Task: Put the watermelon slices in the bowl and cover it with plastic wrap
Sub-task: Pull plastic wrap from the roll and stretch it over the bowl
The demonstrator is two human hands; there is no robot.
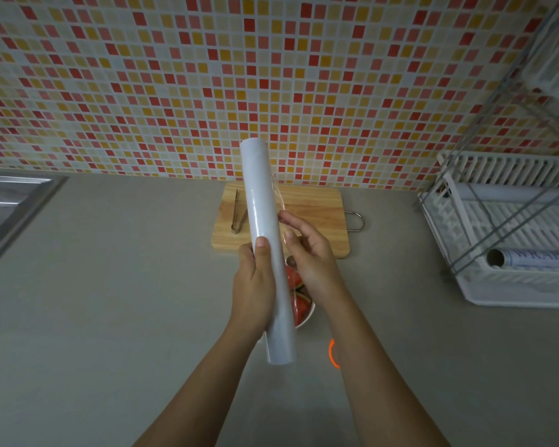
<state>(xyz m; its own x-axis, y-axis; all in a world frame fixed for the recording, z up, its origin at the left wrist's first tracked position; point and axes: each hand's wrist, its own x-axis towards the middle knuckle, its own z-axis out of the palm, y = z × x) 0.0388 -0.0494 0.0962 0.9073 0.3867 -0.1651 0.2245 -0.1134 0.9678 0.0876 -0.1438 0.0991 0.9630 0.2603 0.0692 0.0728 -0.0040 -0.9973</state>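
Note:
A long white roll of plastic wrap [265,221] is held up on end in front of me, above the counter. My left hand [254,285] grips its lower half, thumb on the front. My right hand [310,256] is at the roll's right side, fingertips pinching the loose clear edge of the film. Under the hands stands a white bowl [305,319] with red watermelon slices [299,304] in it, mostly hidden by the roll and my hands.
A wooden cutting board [313,214] lies behind the bowl with metal tongs [236,211] on its left part. A white dish rack [510,240] at the right holds more rolls. A steel sink [10,208] is at the far left. An orange ring [333,353] glows on the counter.

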